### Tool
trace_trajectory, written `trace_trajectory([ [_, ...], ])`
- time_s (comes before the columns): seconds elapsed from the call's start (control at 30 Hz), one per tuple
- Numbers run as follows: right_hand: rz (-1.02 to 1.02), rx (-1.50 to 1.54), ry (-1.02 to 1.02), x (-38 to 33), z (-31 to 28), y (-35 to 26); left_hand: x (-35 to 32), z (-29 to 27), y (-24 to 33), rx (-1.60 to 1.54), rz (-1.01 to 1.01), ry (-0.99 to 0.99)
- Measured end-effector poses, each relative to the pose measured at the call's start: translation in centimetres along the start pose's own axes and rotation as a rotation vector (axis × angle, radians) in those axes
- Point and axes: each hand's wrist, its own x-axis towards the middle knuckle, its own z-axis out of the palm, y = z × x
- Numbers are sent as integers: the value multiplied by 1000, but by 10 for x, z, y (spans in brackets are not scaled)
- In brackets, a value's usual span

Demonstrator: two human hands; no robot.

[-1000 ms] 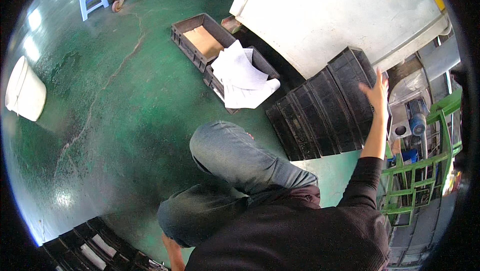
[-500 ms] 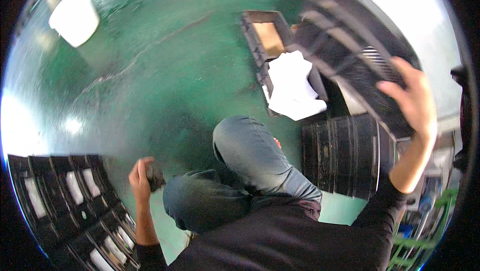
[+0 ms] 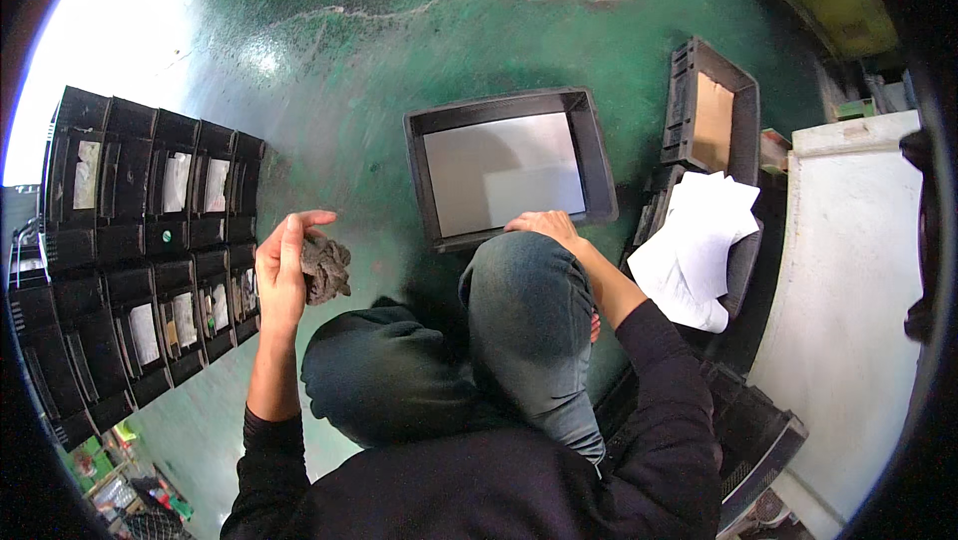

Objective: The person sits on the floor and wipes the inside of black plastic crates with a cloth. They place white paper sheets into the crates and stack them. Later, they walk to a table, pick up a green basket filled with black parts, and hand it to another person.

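Observation:
A shallow black crate (image 3: 591,141) lies on the green floor before my knees, with a pale flat sheet (image 3: 509,173) covering its bottom. My right hand (image 3: 549,225) is closed over the crate's near rim, its fingertips on the inner side; the knee partly hides this hand. Left of the crate, my left hand (image 3: 282,266) holds a crumpled grey-brown rag (image 3: 326,270) against the palm, index finger stretched out. The rag is clear of the crate.
Stacked black crates with pale labels (image 3: 150,231) stand at the left. On the right, a black bin (image 3: 683,106) holds brown cardboard, and white paper sheets (image 3: 694,251) lie over another bin. Beyond them is a white panel (image 3: 843,241). More black crates (image 3: 743,430) sit lower right.
My right hand has come from the stack at the right to the crate now on the floor ahead. The view has turned right. The rag stays in my left hand.

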Motion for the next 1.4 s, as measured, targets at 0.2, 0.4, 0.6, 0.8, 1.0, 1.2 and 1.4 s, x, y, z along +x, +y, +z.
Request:
trace_trajectory([
  [0.2,213,57,151,63,-36,60,-8,18,-1,44,-73,-9],
  [0.4,513,-94,167,136,-19,100,-21,10,-3,139,-100,58],
  [0.6,190,-433,539,109,-34,79,-19,5,-14,149,-107,44],
  [0.8,549,257,826,-85,-171,80,9,15,-21,169,-25,-29],
  [1.0,1202,-582,871,-292,-224,72,29,31,-28,42,11,-136],
  [1.2,1027,-634,747,-294,-119,40,28,31,-33,7,6,-118],
  [1.4,736,-456,718,-193,-30,8,22,25,-28,8,-71,-104],
])
